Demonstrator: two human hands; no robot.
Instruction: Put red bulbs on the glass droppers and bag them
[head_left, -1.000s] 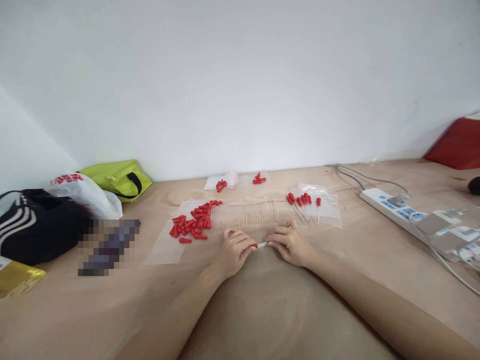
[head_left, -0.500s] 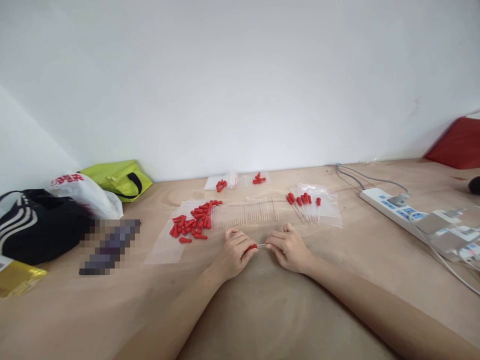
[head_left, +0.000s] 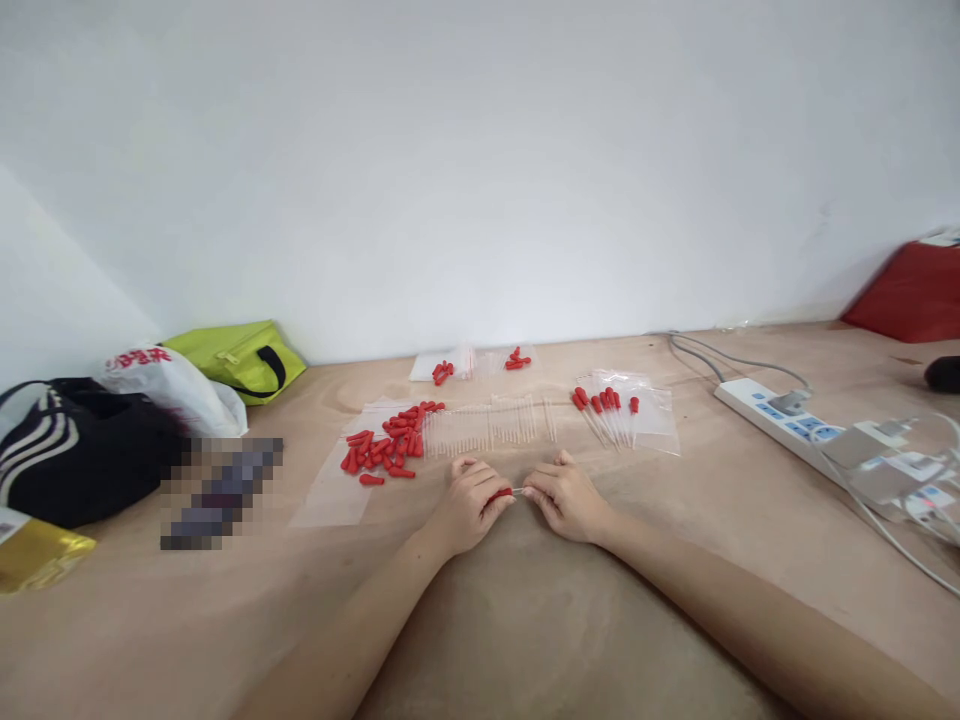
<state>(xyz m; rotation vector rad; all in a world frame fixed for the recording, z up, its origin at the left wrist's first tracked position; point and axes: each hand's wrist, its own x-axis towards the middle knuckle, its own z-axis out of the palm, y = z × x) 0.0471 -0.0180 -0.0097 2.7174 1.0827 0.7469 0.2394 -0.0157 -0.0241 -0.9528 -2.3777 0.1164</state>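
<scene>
My left hand [head_left: 474,505] is closed around a red rubber dropper bulb [head_left: 504,492], whose tip shows past the fingers. A thin clear glass tube [head_left: 518,491] joins the bulb on its right, and my right hand [head_left: 562,497] pinches that tube. Beyond my left hand lies a pile of loose red bulbs [head_left: 386,443] on a clear plastic bag [head_left: 330,500]. Rows of glass tubes [head_left: 480,425] are laid out in front of both hands. To the right, several droppers with red bulbs [head_left: 604,402] rest on clear bags [head_left: 660,420].
At the back are small bags with red bulbs [head_left: 442,372]. A white power strip [head_left: 772,410] with plugs and cables stands right. On the left are a green bag [head_left: 232,355], a white plastic bag [head_left: 176,385], a black striped item [head_left: 82,450] and a yellow packet [head_left: 45,560].
My right hand has moved left along the tube, closer to my left hand, so less of the tube shows. My left hand stays almost in place.
</scene>
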